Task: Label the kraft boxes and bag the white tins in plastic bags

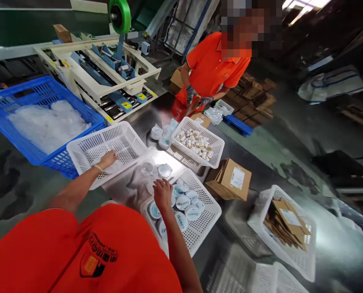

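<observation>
My left hand (pixel 108 158) reaches into a white perforated basket (pixel 77 156). Its fingers are curled, and clear plastic film (pixel 116 167) lies right under and beside them; what they grip, if anything, I cannot make out. Over the corner of a second white basket (pixel 210 215), my right hand (pixel 163 193) hovers with loosely bent fingers somewhat apart. Round, flat containers with white and pale-blue lids (pixel 183 202) lie in that basket. Just beyond my right hand, a round container in clear wrap (pixel 164 170) rests on the metal table among more clear plastic.
A blue crate (pixel 22 142) of clear plastic bags stands left, before a machine (pixel 98 77). Across the table, a gloved co-worker (pixel 213 69) stands behind a basket of small bottles (pixel 219 148). Flat cardboard boxes (pixel 230 179) and another white basket (pixel 306 260) are at right.
</observation>
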`<control>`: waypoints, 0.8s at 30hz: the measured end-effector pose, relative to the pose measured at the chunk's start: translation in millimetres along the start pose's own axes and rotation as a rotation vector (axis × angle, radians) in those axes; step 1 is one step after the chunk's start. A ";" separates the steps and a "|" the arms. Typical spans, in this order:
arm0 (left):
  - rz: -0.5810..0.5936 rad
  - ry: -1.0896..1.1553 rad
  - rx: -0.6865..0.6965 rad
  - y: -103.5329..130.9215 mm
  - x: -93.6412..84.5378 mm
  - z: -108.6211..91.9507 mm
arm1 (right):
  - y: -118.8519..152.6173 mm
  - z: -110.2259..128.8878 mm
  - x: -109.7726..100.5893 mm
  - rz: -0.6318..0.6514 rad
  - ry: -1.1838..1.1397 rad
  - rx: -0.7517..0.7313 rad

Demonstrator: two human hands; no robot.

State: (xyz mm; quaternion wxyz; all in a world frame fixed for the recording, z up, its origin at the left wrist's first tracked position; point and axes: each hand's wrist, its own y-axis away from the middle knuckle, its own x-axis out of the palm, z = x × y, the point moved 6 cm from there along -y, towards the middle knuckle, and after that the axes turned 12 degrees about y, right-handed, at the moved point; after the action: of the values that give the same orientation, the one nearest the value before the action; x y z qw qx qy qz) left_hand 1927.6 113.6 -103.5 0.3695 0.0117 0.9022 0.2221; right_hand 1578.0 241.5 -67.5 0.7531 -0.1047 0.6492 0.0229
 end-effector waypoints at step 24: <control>0.405 0.290 0.961 154.9 65.5 -182.4 | -21.9 -7.0 -61.8 -0.122 -1.342 0.629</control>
State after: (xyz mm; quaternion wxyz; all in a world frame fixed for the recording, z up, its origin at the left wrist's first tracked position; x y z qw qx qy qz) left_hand 1735.2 193.7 31.2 0.1440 0.3224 0.9236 -0.1493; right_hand 1565.3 225.0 -5.0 0.9821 0.1163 0.0186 -0.1469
